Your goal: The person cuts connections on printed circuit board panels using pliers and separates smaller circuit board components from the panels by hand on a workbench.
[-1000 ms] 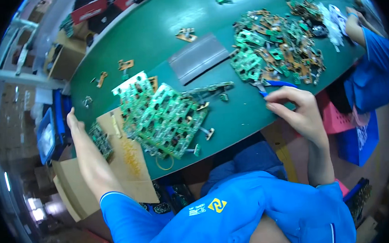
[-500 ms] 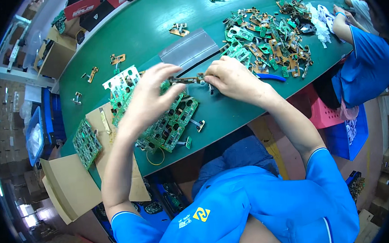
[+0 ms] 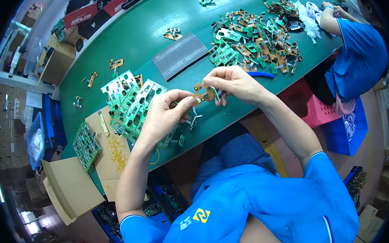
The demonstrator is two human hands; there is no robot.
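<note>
Holding a small brown board (image 3: 203, 93) above the near side of a green desk (image 3: 130, 44), a person's two bare hands work close together. The left hand (image 3: 166, 112) has its fingers closed on the board's left end; the right hand (image 3: 237, 84) has thumb and fingers pinched at its right end. A small piece (image 3: 196, 122) hangs below, near the left fingers. Green panels (image 3: 127, 97) lie beyond the left hand, a grey plate (image 3: 180, 57) farther back, and a pile (image 3: 261, 42) of brown and green boards beyond the right hand. For good handling, it seems best to grip the board by its edges, steady it with one hand, turn it gently, and avoid tugging the hanging piece.
</note>
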